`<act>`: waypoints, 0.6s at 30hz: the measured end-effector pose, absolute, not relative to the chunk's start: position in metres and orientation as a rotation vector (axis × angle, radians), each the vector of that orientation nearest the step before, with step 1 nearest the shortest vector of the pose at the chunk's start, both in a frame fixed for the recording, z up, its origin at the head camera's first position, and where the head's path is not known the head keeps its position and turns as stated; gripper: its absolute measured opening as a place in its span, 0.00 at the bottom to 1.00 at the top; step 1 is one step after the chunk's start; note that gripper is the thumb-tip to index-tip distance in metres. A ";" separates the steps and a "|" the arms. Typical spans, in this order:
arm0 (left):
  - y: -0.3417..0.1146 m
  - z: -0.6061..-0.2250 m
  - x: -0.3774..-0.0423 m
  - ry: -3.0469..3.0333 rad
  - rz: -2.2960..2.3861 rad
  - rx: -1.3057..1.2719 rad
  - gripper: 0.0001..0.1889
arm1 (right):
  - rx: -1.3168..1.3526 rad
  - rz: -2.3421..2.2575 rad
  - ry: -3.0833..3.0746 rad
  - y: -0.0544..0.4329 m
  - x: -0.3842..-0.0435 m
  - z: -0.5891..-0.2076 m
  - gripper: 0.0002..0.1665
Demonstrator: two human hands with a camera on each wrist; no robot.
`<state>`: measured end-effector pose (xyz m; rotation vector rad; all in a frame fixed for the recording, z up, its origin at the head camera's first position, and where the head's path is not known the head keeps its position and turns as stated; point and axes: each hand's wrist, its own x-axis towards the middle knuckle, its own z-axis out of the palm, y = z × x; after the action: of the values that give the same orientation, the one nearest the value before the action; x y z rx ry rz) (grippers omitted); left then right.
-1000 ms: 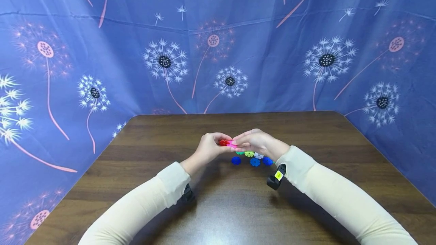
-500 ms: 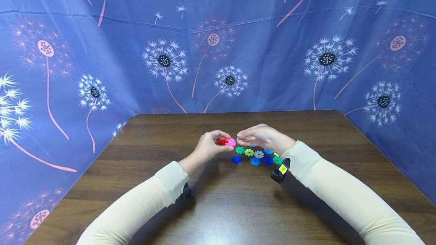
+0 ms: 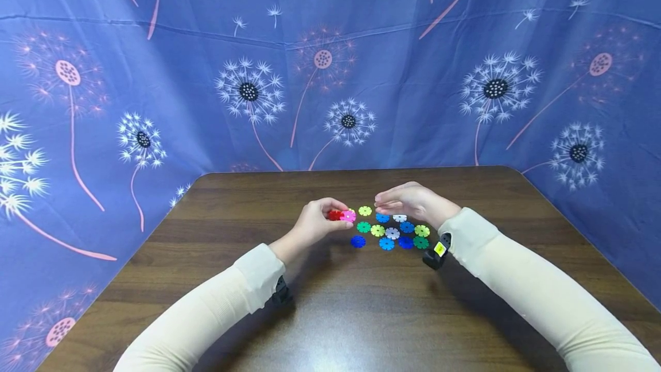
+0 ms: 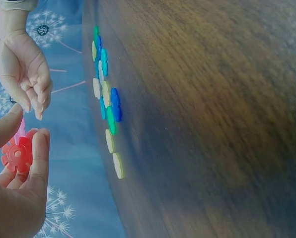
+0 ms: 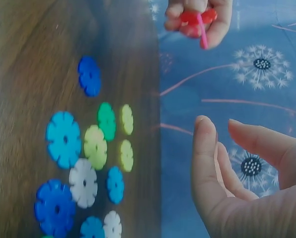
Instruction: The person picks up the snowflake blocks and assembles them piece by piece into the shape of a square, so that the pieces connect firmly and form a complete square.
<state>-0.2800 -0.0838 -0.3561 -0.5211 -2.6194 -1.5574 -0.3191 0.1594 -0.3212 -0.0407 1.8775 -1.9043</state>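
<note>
My left hand (image 3: 311,224) holds joined plastic notched discs above the table, pinched between thumb and fingers. A red notched disc (image 4: 17,154) lies within the grip, and a pink notched disc (image 3: 349,216) sticks out at an angle to it. From the right wrist view, the pink disc (image 5: 202,32) appears edge-on across the red ones. My right hand (image 3: 415,202) hovers over the loose discs with nothing in it; thumb and fingers are apart in the right wrist view. Beneath it, a blue disc (image 3: 383,217) and a white disc (image 3: 400,218) are partly covered.
Several loose notched discs lie flat on the brown wooden table (image 3: 330,303), among them a green disc (image 3: 364,227), a dark blue disc (image 3: 358,241) and a yellow disc (image 3: 365,210). A blue dandelion-print cloth (image 3: 330,73) hangs behind the table.
My right hand has let go of the pink disc and moved away to the right, uncovering more loose discs. The left hand stays nearly in place, still holding the joined discs.
</note>
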 end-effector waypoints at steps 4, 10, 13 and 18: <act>-0.085 -0.356 -0.280 -2.627 -1.562 -0.510 0.16 | -0.033 -1.887 1.903 0.165 -0.322 -0.324 0.17; -0.087 -0.356 -0.279 -2.615 -1.626 -0.495 0.16 | -0.058 -1.839 1.957 0.172 -0.326 -0.326 0.26; -0.088 -0.356 -0.279 -2.616 -1.644 -0.500 0.17 | -0.054 -1.819 1.991 0.175 -0.329 -0.330 0.27; -0.089 -0.355 -0.277 -2.616 -1.684 -0.512 0.17 | -0.045 -1.749 2.044 0.175 -0.333 -0.340 0.29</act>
<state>-0.2771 -0.0892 -0.3553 -0.5118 -2.6159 -1.6835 -0.3329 0.1748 -0.3396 -0.0451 2.0438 -1.7494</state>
